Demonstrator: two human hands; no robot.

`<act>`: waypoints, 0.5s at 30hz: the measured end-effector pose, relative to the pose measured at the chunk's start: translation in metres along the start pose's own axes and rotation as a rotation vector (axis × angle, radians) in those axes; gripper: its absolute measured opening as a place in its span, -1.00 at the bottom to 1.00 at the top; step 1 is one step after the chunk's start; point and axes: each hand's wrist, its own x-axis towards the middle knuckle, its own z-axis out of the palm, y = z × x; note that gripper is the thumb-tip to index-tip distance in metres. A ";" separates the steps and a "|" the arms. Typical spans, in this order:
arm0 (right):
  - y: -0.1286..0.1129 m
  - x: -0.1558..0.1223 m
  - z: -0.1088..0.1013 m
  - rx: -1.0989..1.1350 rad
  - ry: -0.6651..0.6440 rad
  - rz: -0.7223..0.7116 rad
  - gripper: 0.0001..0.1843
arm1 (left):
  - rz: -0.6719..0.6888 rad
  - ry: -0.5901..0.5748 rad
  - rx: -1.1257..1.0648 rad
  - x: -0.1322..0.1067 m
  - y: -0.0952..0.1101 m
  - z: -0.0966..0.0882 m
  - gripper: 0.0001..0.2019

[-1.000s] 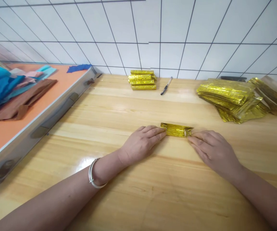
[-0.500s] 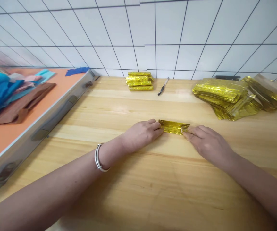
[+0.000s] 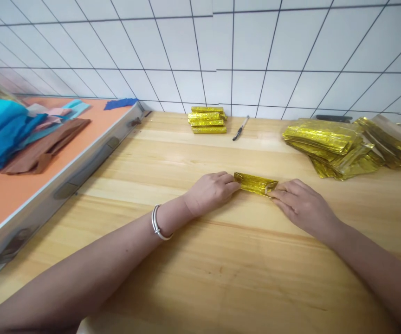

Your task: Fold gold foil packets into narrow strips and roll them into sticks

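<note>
A small piece of shiny gold foil paper (image 3: 254,183), folded into a narrow strip with raised edges, lies on the wooden table (image 3: 193,260). My left hand (image 3: 213,192), with a silver bangle at its wrist, pinches the strip's left end. At the other end, the fingers of my right hand (image 3: 298,204) are closed on the foil paper, where a small pale spot shows. Both sets of fingertips are partly hidden. Beyond my hands, by the wall, sits a small stack of folded gold foil pieces (image 3: 207,120).
A black-and-clear pen (image 3: 241,129) lies beside the stack. At the back right is a loose pile of gold foil sheets (image 3: 326,139), with a dark object (image 3: 333,118) behind it. An orange-topped box (image 3: 71,162) on the left bears blue and brown crepe-like pieces. A tiled wall (image 3: 249,46) closes the back.
The view has shifted slightly, so everything sits a little further right. The foil strip's right end looks more turned up, with the pale spot showing more clearly. Both hands keep their hold.
</note>
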 end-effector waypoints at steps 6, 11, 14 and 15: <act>0.000 -0.006 0.006 -0.049 0.020 -0.027 -0.76 | -0.062 0.142 -0.161 -0.005 0.003 0.009 -0.75; 0.000 -0.008 0.005 -0.081 0.017 -0.044 -0.74 | -0.116 0.207 -0.344 -0.010 0.007 0.013 -0.79; -0.001 -0.007 0.003 -0.049 0.042 -0.038 -0.75 | -0.142 0.221 -0.413 -0.011 0.008 0.013 -0.79; -0.001 -0.007 0.003 -0.040 0.042 -0.035 -0.75 | -0.147 0.225 -0.426 -0.011 0.008 0.013 -0.79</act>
